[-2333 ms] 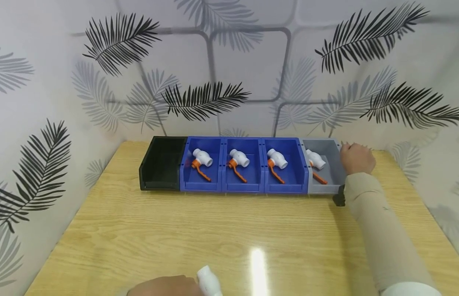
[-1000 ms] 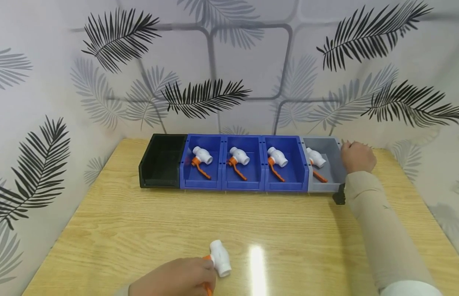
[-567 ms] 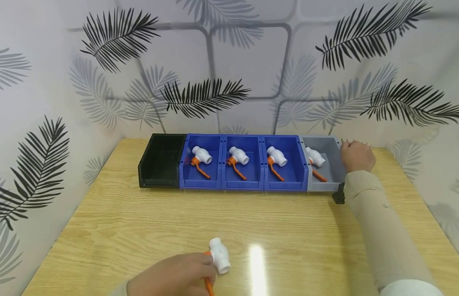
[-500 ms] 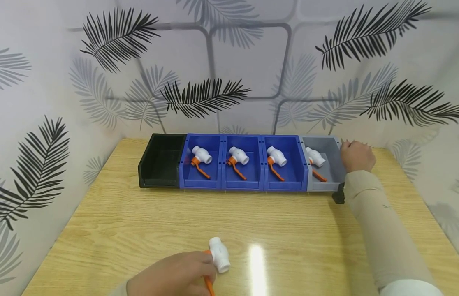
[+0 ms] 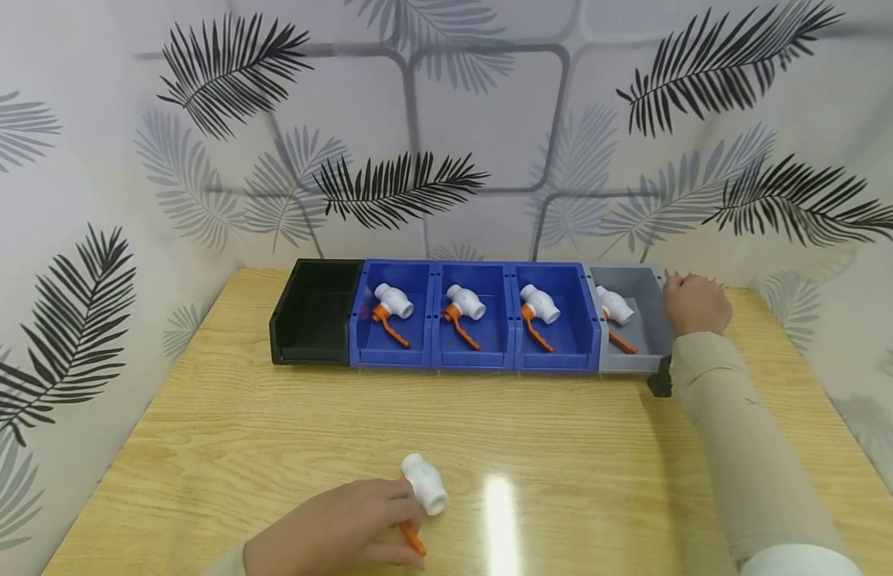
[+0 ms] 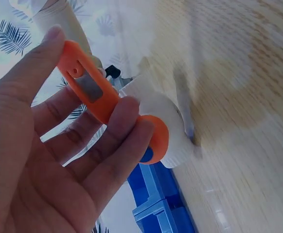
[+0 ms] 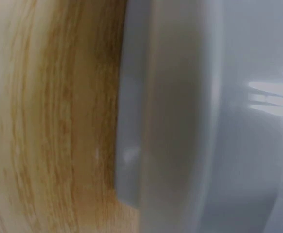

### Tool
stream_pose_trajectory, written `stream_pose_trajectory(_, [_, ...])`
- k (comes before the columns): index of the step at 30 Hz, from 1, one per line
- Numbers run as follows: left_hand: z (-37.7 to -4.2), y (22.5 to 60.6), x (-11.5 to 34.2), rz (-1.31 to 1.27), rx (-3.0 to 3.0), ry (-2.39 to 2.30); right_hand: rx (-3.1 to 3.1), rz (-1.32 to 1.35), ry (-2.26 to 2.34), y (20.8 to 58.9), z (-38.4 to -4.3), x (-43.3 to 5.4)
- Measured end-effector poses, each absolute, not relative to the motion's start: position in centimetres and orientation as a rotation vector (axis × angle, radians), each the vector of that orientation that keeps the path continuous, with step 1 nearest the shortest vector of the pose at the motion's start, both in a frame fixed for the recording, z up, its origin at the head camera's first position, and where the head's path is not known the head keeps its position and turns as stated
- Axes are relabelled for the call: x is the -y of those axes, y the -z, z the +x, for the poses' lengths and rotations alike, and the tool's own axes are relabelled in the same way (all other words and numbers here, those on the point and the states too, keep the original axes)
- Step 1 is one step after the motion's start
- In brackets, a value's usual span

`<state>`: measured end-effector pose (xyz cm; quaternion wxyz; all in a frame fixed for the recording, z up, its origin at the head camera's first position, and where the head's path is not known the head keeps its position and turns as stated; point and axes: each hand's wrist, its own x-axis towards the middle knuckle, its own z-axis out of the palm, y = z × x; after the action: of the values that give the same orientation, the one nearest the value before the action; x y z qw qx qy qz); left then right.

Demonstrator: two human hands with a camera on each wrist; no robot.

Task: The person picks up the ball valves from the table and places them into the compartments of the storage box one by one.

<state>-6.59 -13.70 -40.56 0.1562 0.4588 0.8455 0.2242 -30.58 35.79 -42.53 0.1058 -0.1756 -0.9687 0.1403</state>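
My left hand (image 5: pixel 338 524) holds a white ball valve (image 5: pixel 425 484) by its orange lever handle (image 6: pixel 97 97), low over the front of the table. In the left wrist view, the thumb lies at the handle's free end and the fingertips press along its side near the hub. Whether the valve body touches the wood, I cannot tell. My right hand (image 5: pixel 697 306) grips the right side wall of the grey bin (image 5: pixel 637 365) with curled fingers. In the right wrist view only that bin's smooth wall (image 7: pixel 248 145) shows; the fingers are hidden there.
A row of bins stands along the back of the wooden table (image 5: pixel 310 432): a black bin (image 5: pixel 313 354) at left, three blue bins (image 5: pixel 473 362), then the grey one. Each blue bin and the grey one hold one similar valve (image 5: pixel 540 304). A patterned wall rises behind.
My left hand has come up from the bottom edge, carrying the valve forward over the table, and the valve has turned so its orange handle shows. The right hand stays at the grey bin.
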Motion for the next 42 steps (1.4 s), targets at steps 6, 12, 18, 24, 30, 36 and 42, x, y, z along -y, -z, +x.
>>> stream_pose_trajectory(6, [-6.6, 40.5, 13.9, 1.348, -2.462, -0.627, 2.851, -0.517, -0.416, 42.7, -30.7, -36.0])
stream_pose_trajectory(12, [-7.0, 40.6, 14.5, 1.345, -2.473, -0.727, 2.857, -0.524, -0.41, 43.0, -30.9, -36.1])
stream_pose_trajectory(18, [-7.5, 40.7, 15.1, 1.314, -2.449, -0.835, 2.846, -0.523, -0.416, 43.0, -30.8, -36.1])
stream_pose_trajectory(24, [-8.2, 39.8, 16.1, 1.402, -2.533, -0.955, 2.847, -0.531, -0.42, 42.8, -30.7, -36.0])
stream_pose_trajectory(30, [-9.9, 38.6, 17.8, 1.503, -2.711, -1.01, 2.862, -0.553, -0.404, 42.7, -30.8, -36.0])
stream_pose_trajectory(36, [-11.8, 38.2, 19.7, 1.487, -2.986, -0.769, 2.865, -0.547, -0.415, 42.7, -30.8, -36.0])
stream_pose_trajectory(42, [-14.2, 38.4, 21.6, 1.468, -3.134, -0.588, 2.861, -0.542, -0.429, 42.7, -30.8, -36.0])
